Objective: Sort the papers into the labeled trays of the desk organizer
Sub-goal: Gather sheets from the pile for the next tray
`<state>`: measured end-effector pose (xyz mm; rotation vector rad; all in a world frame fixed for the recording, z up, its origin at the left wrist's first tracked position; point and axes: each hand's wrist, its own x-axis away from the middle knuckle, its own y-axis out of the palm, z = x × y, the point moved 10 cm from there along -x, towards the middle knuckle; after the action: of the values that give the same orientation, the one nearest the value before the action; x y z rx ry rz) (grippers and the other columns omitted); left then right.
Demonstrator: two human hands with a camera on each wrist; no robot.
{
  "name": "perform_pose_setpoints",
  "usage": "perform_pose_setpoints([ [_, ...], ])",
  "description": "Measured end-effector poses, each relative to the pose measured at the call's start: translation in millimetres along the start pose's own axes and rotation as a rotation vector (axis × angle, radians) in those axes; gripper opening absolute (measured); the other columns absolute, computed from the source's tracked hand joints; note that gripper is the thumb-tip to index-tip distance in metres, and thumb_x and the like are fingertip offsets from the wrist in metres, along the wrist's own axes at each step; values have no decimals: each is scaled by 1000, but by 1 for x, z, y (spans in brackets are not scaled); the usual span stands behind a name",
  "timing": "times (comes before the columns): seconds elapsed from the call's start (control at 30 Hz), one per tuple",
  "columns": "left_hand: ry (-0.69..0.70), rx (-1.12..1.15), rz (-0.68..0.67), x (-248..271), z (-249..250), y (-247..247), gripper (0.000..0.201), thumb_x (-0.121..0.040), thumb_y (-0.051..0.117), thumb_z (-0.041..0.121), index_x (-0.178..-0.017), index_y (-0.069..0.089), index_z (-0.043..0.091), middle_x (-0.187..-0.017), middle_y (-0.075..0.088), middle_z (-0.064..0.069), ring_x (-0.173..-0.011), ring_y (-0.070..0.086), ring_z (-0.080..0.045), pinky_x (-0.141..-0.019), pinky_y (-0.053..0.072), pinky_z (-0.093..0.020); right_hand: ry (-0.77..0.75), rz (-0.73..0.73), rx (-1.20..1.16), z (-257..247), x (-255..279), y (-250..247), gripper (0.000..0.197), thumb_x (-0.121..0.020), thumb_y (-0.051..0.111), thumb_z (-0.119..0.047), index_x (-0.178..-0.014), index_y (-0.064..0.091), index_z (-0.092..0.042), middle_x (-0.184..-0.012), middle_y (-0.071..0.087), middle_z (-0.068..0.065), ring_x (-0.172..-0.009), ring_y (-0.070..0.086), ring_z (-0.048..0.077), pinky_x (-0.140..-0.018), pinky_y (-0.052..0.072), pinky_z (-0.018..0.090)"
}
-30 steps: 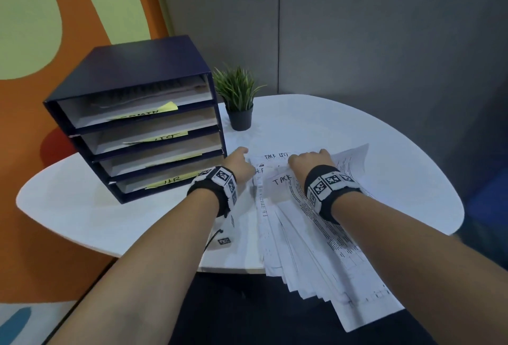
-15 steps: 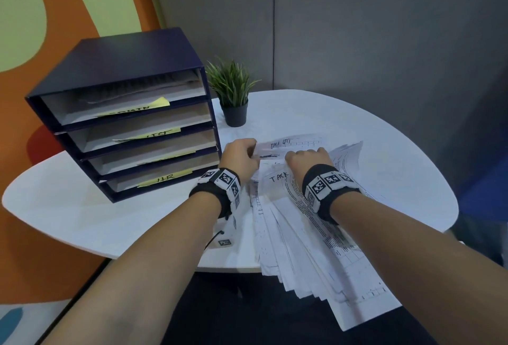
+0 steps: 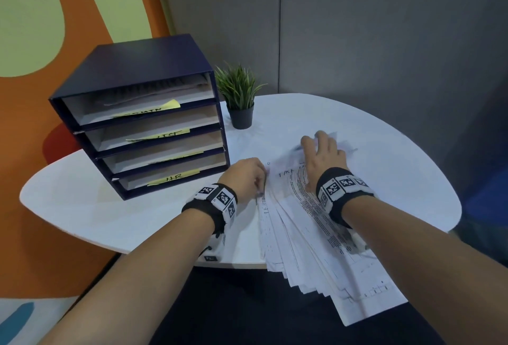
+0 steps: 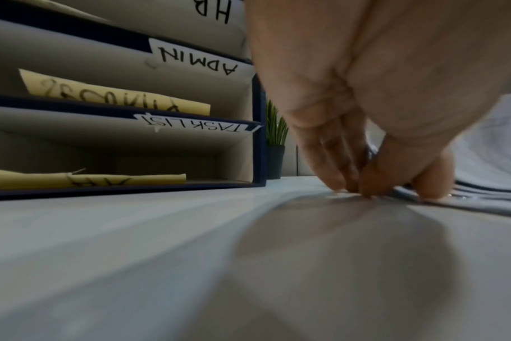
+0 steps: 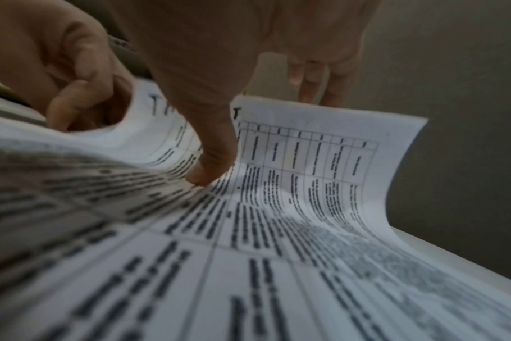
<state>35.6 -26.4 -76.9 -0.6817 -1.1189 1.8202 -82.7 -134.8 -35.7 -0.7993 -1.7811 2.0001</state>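
A fanned stack of printed papers point(image 3: 316, 248) lies on the white table point(image 3: 398, 157) and overhangs its front edge. My right hand point(image 3: 320, 142) reaches over the far end of the stack and grips the top sheet point(image 5: 321, 175), a printed table. Its thumb point(image 5: 210, 152) presses on the sheet's face, its fingers point(image 5: 307, 78) are behind the curled-up far edge. My left hand point(image 3: 247, 175) has its fingertips point(image 4: 347, 182) bunched, pinching the stack's left edge. The navy organizer point(image 3: 143, 69) stands at the left with labelled trays point(image 4: 201, 57).
A small potted plant point(image 3: 240, 97) stands right of the organizer, behind the papers. The organizer's trays open toward me, with yellow label slips point(image 3: 176, 177) at their front lips. Grey wall panels stand close behind the table, and bare tabletop point(image 3: 96, 207) lies front left.
My right hand has reached farther forward and right with the top sheet. The left hand has let go of the lifted sheet and dropped back to the stack's left edge.
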Motion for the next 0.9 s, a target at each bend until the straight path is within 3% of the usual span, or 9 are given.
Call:
perform_pose_setpoints([
  [0.1, -11, -57, -63, 6, -4, 7, 33, -67, 51, -10, -62, 71, 16, -76, 69, 9, -71, 65, -7, -62, 48, -21, -99, -92, 94, -9, -2, 13, 89, -73, 72, -16, -144, 19, -27, -157, 3, 14, -140, 17, 34, -105, 31, 49],
  [0.13, -13, -72, -74, 6, -4, 7, 35, -67, 49, -9, -59, 71, 17, -72, 69, 9, -69, 65, -7, -61, 50, -22, -146, -120, 122, -15, -2, 16, 86, -75, 68, -13, -145, 19, -28, -158, 4, 11, -142, 15, 32, -108, 25, 50],
  [0.2, -22, -40, -64, 5, -5, 5, 36, -69, 48, -6, -61, 72, 21, -68, 71, 8, -65, 66, -8, -65, 57, -27, -209, -180, 139, -22, -2, 23, 79, -80, 59, -9, -146, 22, -28, -156, 20, 7, -139, 27, 28, -110, 21, 50],
  [0.3, -22, 64, -32, 3, -5, 2, 38, -75, 50, -1, -73, 74, 29, -72, 73, 9, -65, 68, -5, -73, 60, -29, -216, -245, 124, -20, -6, 31, 76, -79, 58, -9, -144, 25, -30, -138, 46, 3, -119, 50, 26, -103, 28, 46],
  [0.4, -25, 99, -45, 1, -5, 1, 35, -73, 58, -1, -74, 76, 30, -77, 74, 9, -72, 68, -7, -75, 60, -30, -199, -256, 156, -15, -14, 32, 91, -74, 72, -20, -147, 19, -28, -137, 44, 5, -123, 44, 26, -101, 33, 44],
  [0.57, -47, 86, -47, 0, -3, 0, 28, -72, 64, -1, -67, 75, 25, -78, 73, 11, -70, 66, -4, -72, 57, -24, -262, -317, 224, -20, -31, 31, 120, -53, 91, -34, -147, 15, -29, -153, 19, 6, -141, 17, 28, -106, 27, 47],
  [0.67, -43, 73, -67, -2, -6, 2, 28, -72, 67, 2, -65, 75, 28, -78, 73, 15, -73, 67, -2, -75, 59, -25, -268, -491, 173, -28, -38, 39, 114, -48, 93, -30, -139, 25, -32, -141, 42, 3, -131, 37, 32, -103, 30, 49],
  [0.73, -32, 73, -84, -4, -7, 4, 28, -74, 67, 3, -66, 75, 29, -81, 74, 13, -76, 68, -5, -77, 59, -28, -259, -525, 204, -31, -41, 40, 111, -44, 94, -34, -137, 33, -30, -128, 51, 2, -120, 48, 31, -100, 35, 48],
  [0.9, -14, 57, -100, -9, -12, 8, 34, -78, 55, -3, -73, 76, 25, -86, 74, 10, -87, 69, -10, -84, 58, -29, -239, -522, 281, -25, -44, 35, 89, -46, 88, -54, -123, 53, -26, -115, 55, 1, -115, 47, 25, -96, 35, 42],
])
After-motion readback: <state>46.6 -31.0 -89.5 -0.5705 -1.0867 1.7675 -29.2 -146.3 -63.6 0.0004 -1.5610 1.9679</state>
